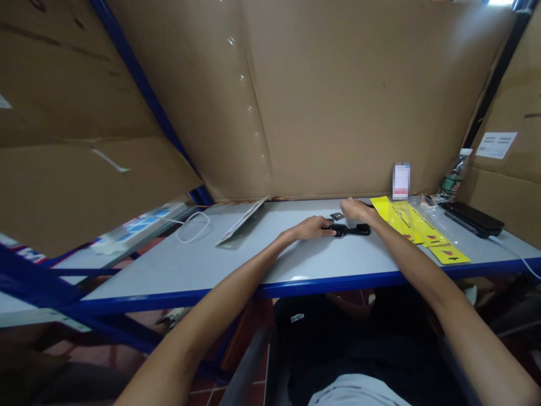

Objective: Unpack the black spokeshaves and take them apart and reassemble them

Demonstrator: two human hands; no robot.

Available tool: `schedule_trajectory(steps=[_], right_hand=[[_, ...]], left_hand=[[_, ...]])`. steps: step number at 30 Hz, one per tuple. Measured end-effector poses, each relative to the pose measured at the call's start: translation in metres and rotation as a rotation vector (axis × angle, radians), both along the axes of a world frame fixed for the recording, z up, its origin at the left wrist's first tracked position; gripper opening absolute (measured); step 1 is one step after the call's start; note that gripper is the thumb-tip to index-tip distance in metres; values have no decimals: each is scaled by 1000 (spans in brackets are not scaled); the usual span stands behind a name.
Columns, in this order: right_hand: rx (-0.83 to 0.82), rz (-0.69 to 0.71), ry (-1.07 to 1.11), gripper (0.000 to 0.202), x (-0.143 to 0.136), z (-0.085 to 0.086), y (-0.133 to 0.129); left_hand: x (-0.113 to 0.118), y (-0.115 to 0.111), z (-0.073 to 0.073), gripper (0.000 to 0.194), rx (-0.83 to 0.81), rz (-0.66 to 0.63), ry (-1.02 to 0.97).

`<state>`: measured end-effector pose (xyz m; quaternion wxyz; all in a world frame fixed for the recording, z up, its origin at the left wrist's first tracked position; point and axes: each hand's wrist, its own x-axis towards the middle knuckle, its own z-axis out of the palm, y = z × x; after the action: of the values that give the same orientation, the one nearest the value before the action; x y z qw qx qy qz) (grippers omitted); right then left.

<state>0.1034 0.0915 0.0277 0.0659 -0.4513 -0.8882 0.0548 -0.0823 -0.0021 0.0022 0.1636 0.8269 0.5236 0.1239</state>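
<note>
Facing cardboard (329, 101) across a white table (181, 265), left hand (311, 228) grips black tool (347, 230); right hand (354, 209), hold unclear.

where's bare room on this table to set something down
Bare tabletop lies between the tilted sheet and the blue front edge, and between that edge and the black tool in the left hand. The right end is crowded with yellow cards, a black case and a bottle.
</note>
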Motion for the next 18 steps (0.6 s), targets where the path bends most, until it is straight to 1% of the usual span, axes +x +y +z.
schedule_trajectory(steps=[3,5,6,8,10,11,13,14,16,18], right_hand=[[40,0,13,19,6,-6,-4],[47,18,62,18,13,-5,-3],[23,31,124,16,16,-3,-2],[-108,70,318,10,22,2,-3],[-340,154,503,6,24,8,-6],[-462,212,545,5,25,10,-9],[-659,327,543,8,24,13,-15],[-724,364,520,11,23,13,-17],[-796,383,473,17,21,10,-20],[-814,366,449,20,17,6,-21]], left_hand=[[0,1,0,39,28,14,5],[0,1,1,40,35,40,23],[0,1,2,41,25,50,31],[0,1,4,41,-14,58,34],[0,0,6,42,-60,64,25],[0,0,7,42,-76,69,17],[0,0,8,43,-97,76,-4],[0,0,8,43,-104,77,-17],[-1,1,7,43,-116,73,-43],[-2,2,6,42,-127,70,-60]])
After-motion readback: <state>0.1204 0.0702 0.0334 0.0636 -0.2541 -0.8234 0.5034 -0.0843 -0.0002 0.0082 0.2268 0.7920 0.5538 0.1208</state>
